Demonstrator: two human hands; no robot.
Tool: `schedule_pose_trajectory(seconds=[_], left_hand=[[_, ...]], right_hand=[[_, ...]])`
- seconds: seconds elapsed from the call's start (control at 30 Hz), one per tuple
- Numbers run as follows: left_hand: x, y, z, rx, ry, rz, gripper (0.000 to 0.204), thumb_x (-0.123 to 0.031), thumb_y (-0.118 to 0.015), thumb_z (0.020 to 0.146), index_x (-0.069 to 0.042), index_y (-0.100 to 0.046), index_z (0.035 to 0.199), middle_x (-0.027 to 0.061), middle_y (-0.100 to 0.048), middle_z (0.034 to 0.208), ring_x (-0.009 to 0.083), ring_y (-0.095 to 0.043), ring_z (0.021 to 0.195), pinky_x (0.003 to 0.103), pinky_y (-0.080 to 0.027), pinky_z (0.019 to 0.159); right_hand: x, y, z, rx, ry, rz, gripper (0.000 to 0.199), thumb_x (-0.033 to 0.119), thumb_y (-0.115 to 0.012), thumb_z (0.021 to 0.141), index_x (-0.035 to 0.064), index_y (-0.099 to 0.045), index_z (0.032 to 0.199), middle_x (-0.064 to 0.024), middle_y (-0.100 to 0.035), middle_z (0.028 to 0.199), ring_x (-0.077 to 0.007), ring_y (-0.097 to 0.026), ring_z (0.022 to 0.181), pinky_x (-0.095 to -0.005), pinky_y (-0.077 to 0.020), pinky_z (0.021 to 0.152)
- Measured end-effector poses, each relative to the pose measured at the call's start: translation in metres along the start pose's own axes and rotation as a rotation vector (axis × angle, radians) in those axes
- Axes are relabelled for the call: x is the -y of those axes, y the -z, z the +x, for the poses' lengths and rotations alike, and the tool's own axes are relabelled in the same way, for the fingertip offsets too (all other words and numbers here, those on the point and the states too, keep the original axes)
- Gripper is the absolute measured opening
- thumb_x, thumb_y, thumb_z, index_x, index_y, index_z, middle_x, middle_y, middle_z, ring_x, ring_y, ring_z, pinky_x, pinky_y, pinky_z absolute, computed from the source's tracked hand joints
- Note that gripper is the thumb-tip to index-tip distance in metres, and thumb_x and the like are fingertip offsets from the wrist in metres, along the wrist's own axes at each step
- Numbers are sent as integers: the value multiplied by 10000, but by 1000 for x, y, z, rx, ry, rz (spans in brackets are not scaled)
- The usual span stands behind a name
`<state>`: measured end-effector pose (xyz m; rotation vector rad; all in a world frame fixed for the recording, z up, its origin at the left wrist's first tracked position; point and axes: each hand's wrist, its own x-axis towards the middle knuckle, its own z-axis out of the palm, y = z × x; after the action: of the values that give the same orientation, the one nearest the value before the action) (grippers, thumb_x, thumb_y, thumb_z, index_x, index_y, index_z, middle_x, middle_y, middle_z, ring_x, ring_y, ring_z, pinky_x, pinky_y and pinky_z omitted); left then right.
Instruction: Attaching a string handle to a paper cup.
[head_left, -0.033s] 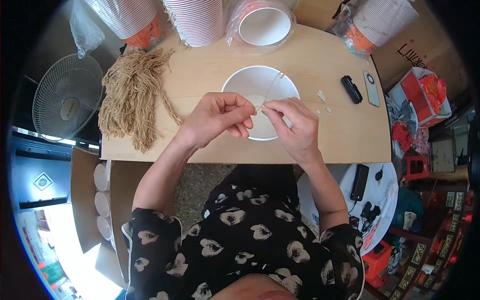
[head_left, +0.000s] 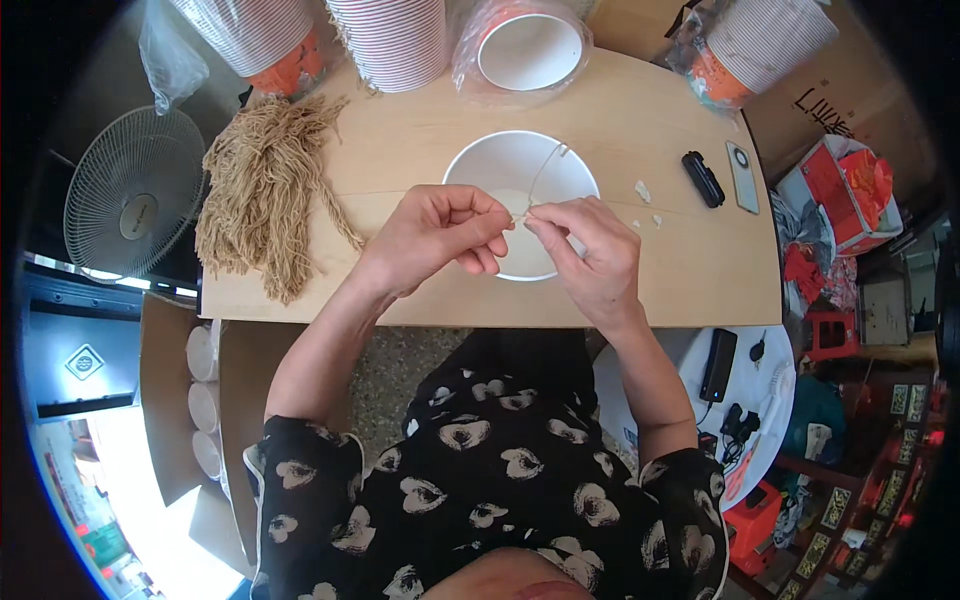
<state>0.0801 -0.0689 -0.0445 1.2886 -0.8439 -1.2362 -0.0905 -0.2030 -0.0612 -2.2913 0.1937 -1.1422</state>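
Observation:
A white paper bucket stands on the table in front of me, its open top facing up. From its far right rim a thin tan string runs down to my fingertips. My left hand pinches the string's end between thumb and forefinger, over the bucket's near side. Close beside it, my right hand also pinches the string with thumb and forefinger. A small gap separates the two sets of fingertips. Both hands hide part of the bucket's near rim.
A bundle of tan strings lies at the left. Stacked buckets and a plastic-wrapped bucket line the back. At the right are a black device, a phone and white scraps. A fan stands far left.
My right hand has shifted very slightly to the right. Otherwise both hands keep their pinch, and the bucket stays in place.

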Motion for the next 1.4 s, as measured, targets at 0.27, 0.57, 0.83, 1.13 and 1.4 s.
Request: schedule_pose_trajectory(seconds=[0.27,0.57,0.83,1.13,1.4], left_hand=[[8,-7,3,-50,-71,-20,218,-184,-668,976,13,-697,1066,62,-723,874,84,-672,714,203,-541,642],[7,-4,-8,18,-82,-76,196,-110,-682,957,31,-706,1091,89,-733,894,110,-698,780,223,-581,722],[12,-3,-4,-3,-99,-90,193,-101,-675,960,43,-706,1084,102,-735,899,120,-705,792,227,-586,723],[21,-13,-3,-99,-341,110,134,-61,-693,935,6,-742,1040,54,-712,871,86,-681,727,213,-563,633],[25,-16,-3,-297,-577,398,139,-1,-734,864,-26,-768,996,67,-705,837,83,-639,658,219,-525,553]], right_hand=[[11,17,-3,15,96,-132,154,-53,-756,784,11,-710,916,-94,-705,841,-240,-658,740,-333,-500,670],[16,18,2,6,153,-194,193,-12,-786,723,56,-690,875,-55,-692,812,-227,-658,735,-344,-480,678],[15,19,2,69,117,-205,173,-4,-783,728,59,-684,856,-53,-691,841,-229,-655,752,-344,-470,671],[12,10,14,193,-151,218,86,24,-720,856,32,-693,937,-51,-689,905,-164,-652,794,-294,-493,689],[13,13,20,340,-554,507,95,63,-647,963,-30,-656,978,-32,-686,801,-60,-626,727,-198,-465,630]])
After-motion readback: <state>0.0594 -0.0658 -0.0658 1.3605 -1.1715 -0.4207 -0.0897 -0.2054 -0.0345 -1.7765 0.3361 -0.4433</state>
